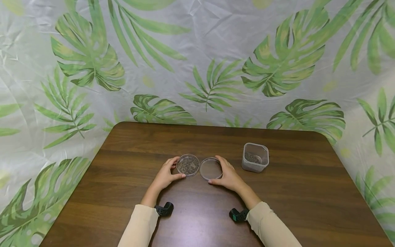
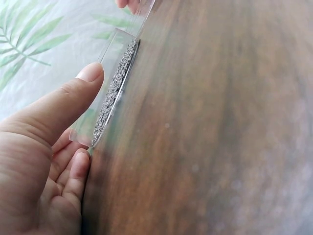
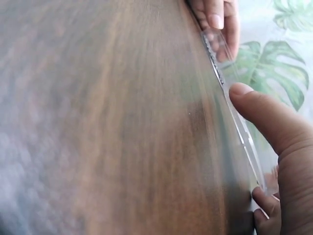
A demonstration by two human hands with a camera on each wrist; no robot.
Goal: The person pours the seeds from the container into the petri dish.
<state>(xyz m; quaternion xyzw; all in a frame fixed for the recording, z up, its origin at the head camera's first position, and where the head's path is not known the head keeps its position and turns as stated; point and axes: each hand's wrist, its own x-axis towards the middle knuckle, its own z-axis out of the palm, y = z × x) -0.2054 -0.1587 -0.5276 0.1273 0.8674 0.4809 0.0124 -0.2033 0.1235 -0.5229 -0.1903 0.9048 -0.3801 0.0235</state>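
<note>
Around the left side of a clear petri dish (image 1: pixel 188 165) curve the thumb and fingers of my left hand (image 1: pixel 164 177). Dark grey gravel covers the dish's floor; from the side, in the left wrist view, the gravel (image 2: pixel 116 90) forms a thin layer below the clear wall. My right hand (image 1: pixel 229 176) grips a shallow clear lid (image 1: pixel 211 169) by its right edge, thumb at the near side and fingers at the far side. The lid lies beside the dish, rims almost touching, with nothing visible in it. Both appear to rest on the tabletop.
A square translucent plastic tub (image 1: pixel 255 167) with some grey gravel in it stands right of my right hand. The brown wooden table (image 1: pixel 129 178) ends at a leaf-patterned curtain (image 1: pixel 213 44). Black bands (image 1: pixel 166 209) sit on both wrists.
</note>
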